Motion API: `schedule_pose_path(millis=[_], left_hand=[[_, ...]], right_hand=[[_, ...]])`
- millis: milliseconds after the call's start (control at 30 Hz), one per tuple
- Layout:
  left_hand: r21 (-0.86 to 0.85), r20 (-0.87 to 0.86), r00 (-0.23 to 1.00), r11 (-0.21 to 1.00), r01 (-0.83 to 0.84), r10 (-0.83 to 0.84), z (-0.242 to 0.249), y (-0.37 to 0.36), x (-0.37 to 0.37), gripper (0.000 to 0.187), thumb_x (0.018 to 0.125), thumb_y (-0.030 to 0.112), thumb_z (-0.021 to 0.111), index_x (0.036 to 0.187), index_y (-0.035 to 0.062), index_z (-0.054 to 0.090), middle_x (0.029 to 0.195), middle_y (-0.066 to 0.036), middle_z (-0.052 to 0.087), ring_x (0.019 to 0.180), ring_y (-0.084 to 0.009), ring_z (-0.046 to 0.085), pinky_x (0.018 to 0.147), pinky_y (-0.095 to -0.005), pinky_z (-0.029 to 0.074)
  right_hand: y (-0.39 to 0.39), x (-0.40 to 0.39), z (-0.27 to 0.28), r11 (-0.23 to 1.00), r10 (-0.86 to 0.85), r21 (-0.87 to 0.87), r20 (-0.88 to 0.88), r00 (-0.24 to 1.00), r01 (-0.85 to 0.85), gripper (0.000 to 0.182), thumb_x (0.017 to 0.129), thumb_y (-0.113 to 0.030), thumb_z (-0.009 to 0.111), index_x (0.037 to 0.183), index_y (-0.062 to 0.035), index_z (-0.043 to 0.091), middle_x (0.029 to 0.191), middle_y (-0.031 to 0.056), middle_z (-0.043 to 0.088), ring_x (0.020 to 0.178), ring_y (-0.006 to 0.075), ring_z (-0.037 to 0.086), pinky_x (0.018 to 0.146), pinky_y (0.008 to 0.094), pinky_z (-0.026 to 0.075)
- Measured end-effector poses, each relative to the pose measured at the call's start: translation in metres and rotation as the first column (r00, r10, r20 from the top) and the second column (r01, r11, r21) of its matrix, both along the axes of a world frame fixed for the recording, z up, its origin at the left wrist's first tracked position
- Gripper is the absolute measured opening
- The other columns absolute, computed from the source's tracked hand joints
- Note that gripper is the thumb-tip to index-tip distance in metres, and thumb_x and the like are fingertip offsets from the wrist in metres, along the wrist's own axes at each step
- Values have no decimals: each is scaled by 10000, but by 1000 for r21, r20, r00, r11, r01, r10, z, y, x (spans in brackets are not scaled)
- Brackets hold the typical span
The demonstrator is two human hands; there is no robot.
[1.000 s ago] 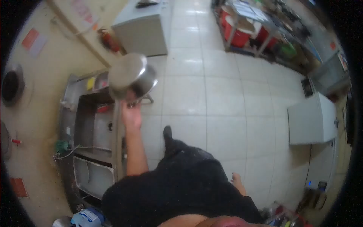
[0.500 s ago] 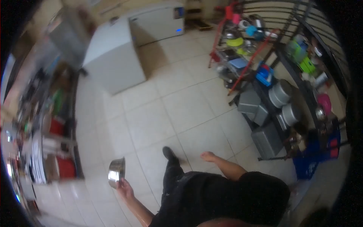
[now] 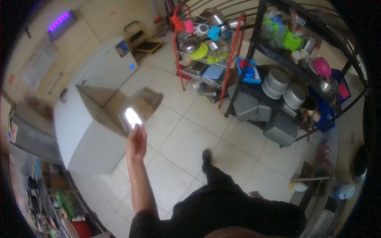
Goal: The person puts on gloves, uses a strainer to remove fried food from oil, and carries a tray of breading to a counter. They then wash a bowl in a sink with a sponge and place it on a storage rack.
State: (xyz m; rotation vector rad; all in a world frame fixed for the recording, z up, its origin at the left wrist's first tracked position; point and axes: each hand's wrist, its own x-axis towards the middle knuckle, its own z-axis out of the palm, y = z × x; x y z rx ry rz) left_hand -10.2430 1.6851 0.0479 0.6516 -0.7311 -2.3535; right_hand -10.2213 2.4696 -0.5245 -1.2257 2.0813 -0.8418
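My left hand [image 3: 137, 144] is raised in front of me, its fingers closed on the near edge of a shiny metal bowl [image 3: 133, 116]. The bowl is tilted and blurred, with a bright glare on its side, and is seen against the white chest freezer [image 3: 89, 141] and the tiled floor. Low beside my dark clothing, only a small part of my right hand [image 3: 256, 194] shows. Its fingers are hidden, and I see nothing held there.
Ahead stands a red-framed wire rack [image 3: 179, 68] with bowls and lids. To its right, a black metal shelf [image 3: 274, 53] carries large pots [image 3: 275, 83], a green basket [image 3: 293, 41] and grey containers [image 3: 281, 129]. A cluttered counter is at lower left. Tiled floor [image 3: 174, 168] lies between.
The view has turned toward the left-hand wall and freezer, and the racks appear closer. My left hand has lifted the bowl higher and farther forward. My right hand has dropped back beside my body.
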Motion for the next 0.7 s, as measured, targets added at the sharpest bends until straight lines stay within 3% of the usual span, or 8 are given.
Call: schedule_pose_path(millis=[100, 167, 300, 400, 433, 500, 600, 700], left_hand=[[-211, -63, 989, 970, 120, -136, 41, -43, -117, 197, 897, 156, 650, 1063, 75, 581, 1018, 11, 616, 939, -127, 591, 747, -233, 495], [-324, -73, 982, 936, 141, -174, 74, -63, -195, 192, 903, 177, 644, 1053, 91, 560, 998, 10, 597, 912, -135, 572, 718, -251, 486], [-390, -131, 954, 899, 199, -269, 133, -105, -345, 171, 922, 159, 611, 1063, 89, 546, 997, -3, 587, 928, -149, 573, 726, -262, 490], [-376, -243, 886, 880, 290, -396, 155, -145, -459, 149, 933, 156, 594, 1051, 75, 554, 993, -23, 590, 931, -157, 581, 753, -274, 506], [-328, -300, 864, 894, 306, -405, 162, -159, -497, 142, 943, 155, 576, 1053, 66, 559, 986, -35, 596, 931, -157, 591, 761, -277, 517], [-314, -367, 776, 854, 416, -513, 165, -189, -577, 160, 962, 141, 541, 1091, 48, 549, 1015, -61, 613, 923, -161, 608, 771, -274, 506], [-310, -393, 700, 802, 510, -596, 172, -218, -693, 154, 962, 128, 533, 1088, 40, 536, 1028, -80, 612, 933, -180, 608, 784, -313, 512], [-265, -324, 743, 810, 523, -585, 171, -244, -809, 168, 964, 126, 522, 1103, 32, 521, 1038, -99, 606, 950, -212, 609, 802, -349, 519]], right_hand=[[-102, -31, -38, 971, -213, -50, 277, 937, 235, 374, 896, -380, 577, 1133, -90, 594, 940, 97, 641, 806, 257, 640, 674, 472, 526], [-140, -72, -37, 907, -348, -15, 540, 767, 422, 376, 894, -369, 567, 1148, -93, 591, 932, 100, 642, 790, 266, 640, 658, 472, 529], [-202, -179, -19, 706, -426, 177, 880, 210, 686, 382, 891, -347, 546, 1178, -97, 587, 916, 107, 644, 758, 284, 640, 626, 473, 534], [-309, -337, 46, 463, -426, 410, 880, -209, 785, 362, 875, -352, 563, 1136, -103, 594, 953, 121, 653, 710, 306, 645, 569, 466, 536], [-339, -377, 84, 384, -536, 338, 840, -91, 859, 374, 858, -380, 591, 1114, -107, 590, 910, 126, 661, 665, 283, 646, 530, 414, 532], [-389, -436, 189, 363, -688, 198, 715, 119, 910, 393, 929, -394, 504, 1186, -104, 572, 990, 104, 662, 771, 240, 659, 656, 360, 541], [-426, -498, 222, 240, -799, 254, 600, 42, 937, 392, 918, -365, 543, 1200, -93, 558, 995, 105, 658, 781, 235, 651, 659, 359, 540], [-450, -525, 219, 71, -755, 336, 633, -170, 939, 386, 915, -289, 567, 1241, -85, 529, 1055, 133, 633, 835, 270, 639, 676, 390, 543]])
